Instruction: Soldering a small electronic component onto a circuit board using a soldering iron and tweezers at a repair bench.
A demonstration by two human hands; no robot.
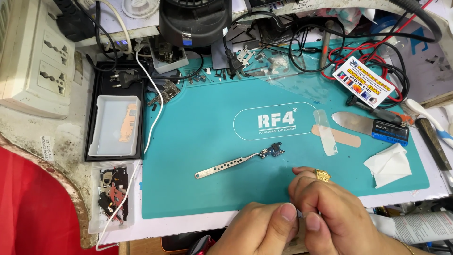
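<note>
- Together, left hand (262, 229) and right hand (325, 212) pinch something tiny, hidden between fingertips, at the teal mat's (198, 141) near edge.
- Curved tweezers (231, 164) lie just beyond, tips touching a small blue circuit board (272, 151), within reach.

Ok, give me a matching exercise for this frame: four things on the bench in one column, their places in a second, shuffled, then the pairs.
Things:
1. tweezers
2. white tissue
3. clear tray of parts
4. wall socket panel

Places:
A. far left, above the bench
B. middle of the teal mat, tips at a small circuit board
C. right edge of the mat
D. lower left, off the mat

Pairs: 1-B, 2-C, 3-D, 4-A
</note>
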